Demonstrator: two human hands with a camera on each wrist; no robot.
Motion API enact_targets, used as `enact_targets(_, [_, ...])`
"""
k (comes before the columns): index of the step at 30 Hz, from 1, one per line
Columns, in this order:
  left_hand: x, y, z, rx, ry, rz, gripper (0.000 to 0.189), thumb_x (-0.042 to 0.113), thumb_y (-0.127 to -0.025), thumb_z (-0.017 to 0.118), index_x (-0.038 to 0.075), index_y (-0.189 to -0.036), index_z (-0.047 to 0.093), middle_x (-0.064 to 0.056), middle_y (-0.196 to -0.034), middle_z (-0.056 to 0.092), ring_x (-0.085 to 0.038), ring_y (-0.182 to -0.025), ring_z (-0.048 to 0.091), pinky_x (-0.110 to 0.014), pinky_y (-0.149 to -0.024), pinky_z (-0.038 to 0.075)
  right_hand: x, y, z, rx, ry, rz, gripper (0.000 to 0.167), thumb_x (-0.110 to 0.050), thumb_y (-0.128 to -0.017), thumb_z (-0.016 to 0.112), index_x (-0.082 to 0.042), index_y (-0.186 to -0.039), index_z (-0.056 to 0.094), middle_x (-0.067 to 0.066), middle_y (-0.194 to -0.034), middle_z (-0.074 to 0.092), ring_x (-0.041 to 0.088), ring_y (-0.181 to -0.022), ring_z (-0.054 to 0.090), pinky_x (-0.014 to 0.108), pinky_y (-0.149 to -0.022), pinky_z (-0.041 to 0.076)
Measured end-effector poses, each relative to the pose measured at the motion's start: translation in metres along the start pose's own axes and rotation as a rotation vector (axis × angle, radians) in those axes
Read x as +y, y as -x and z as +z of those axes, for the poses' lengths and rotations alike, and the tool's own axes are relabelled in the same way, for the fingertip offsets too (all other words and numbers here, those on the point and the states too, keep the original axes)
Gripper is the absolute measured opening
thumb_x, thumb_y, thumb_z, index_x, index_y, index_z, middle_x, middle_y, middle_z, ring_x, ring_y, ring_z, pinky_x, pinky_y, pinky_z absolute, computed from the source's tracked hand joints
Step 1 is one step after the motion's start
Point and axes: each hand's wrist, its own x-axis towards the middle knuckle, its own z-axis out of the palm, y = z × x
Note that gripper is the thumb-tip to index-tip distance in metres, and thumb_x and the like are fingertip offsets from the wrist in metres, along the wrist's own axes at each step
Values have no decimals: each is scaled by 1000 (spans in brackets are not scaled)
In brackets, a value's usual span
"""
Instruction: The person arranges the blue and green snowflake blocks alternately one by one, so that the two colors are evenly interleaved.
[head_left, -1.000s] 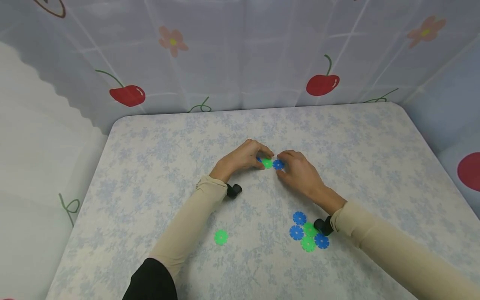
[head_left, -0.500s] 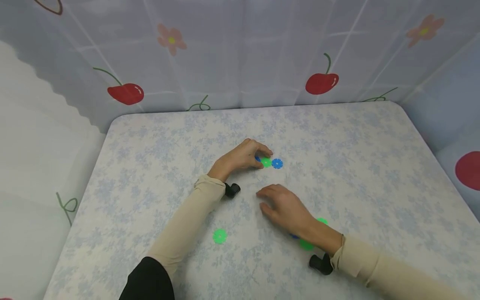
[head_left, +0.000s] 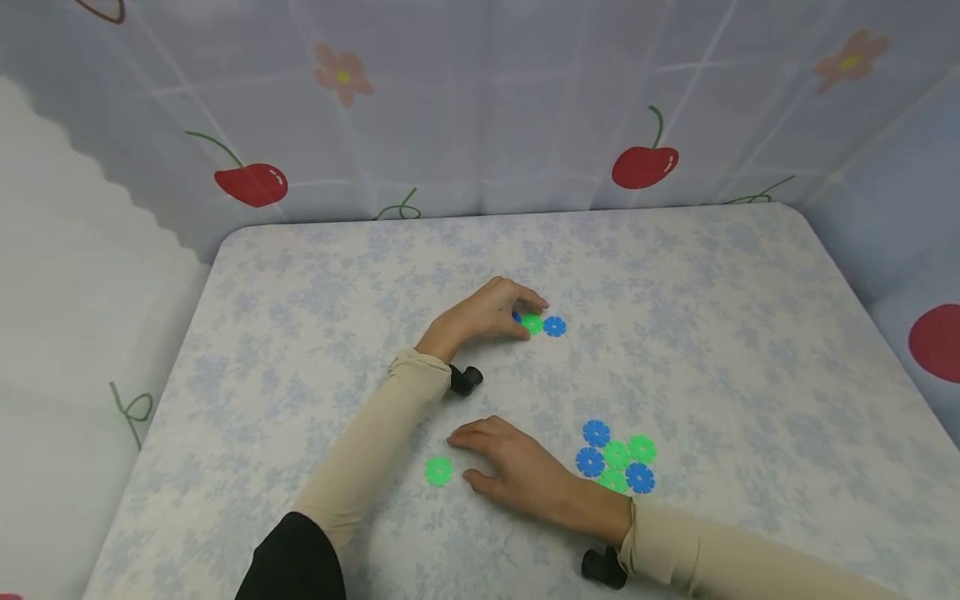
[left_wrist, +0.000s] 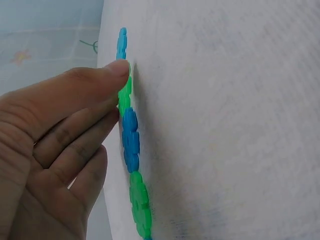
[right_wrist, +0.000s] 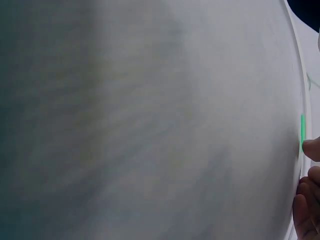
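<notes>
My left hand pinches a row of joined snowflake discs near the table's far middle. In the left wrist view, the thumb presses on a green snowflake disc, with a light blue disc at the far end. A blue disc and another green disc follow nearer the camera. The head view shows the row's right end, a blue disc, beyond the fingertips. My right hand, holding nothing, hovers with loosely bent fingers just right of a lone green snowflake disc.
Several loose blue and green snowflake discs lie flat together, right of the right hand. A pale floral cloth covers the table. Behind it hangs a curtain with cherry prints.
My right hand has let go of the blue disc at the row's right end. It has moved toward me and left, to the lone green disc. The left hand has stayed put.
</notes>
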Motion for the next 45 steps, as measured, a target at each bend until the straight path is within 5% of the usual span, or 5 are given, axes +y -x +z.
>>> enact_targets(18, [4,-10,11,0,56,22,48,5,-83,79,5,-129,65,-6,-129,65,-14,-119,60,-17,-95,47,-23,-19,16,-38,94,-127,31,-12,-91,71,-11,-121,69,-4,-123,64,9,-117,54,19,-98,44])
enact_targets(26, [2,-10,13,18,58,34,46,4,-83,79,5,-127,66,-6,-128,65,-15,-119,60,-18,-94,47,-24,-20,17,9,160,-212,19,-11,-87,75,-15,-105,71,-6,-111,65,9,-105,58,16,-95,44])
enact_targets(37, [7,-12,19,61,6,27,43,10,-83,80,7,-125,68,-4,-123,68,-13,-114,63,-18,-93,48,-21,-20,13,-76,265,-288,21,-15,-92,69,-13,-112,70,-3,-116,62,11,-105,55,19,-95,44])
enact_targets(45, [14,-13,20,75,-47,-4,43,8,-85,78,8,-126,67,-2,-123,68,-13,-113,63,-19,-93,48,-20,-17,9,-101,214,-290,22,-11,-92,68,-11,-113,72,1,-120,63,11,-112,56,16,-96,44])
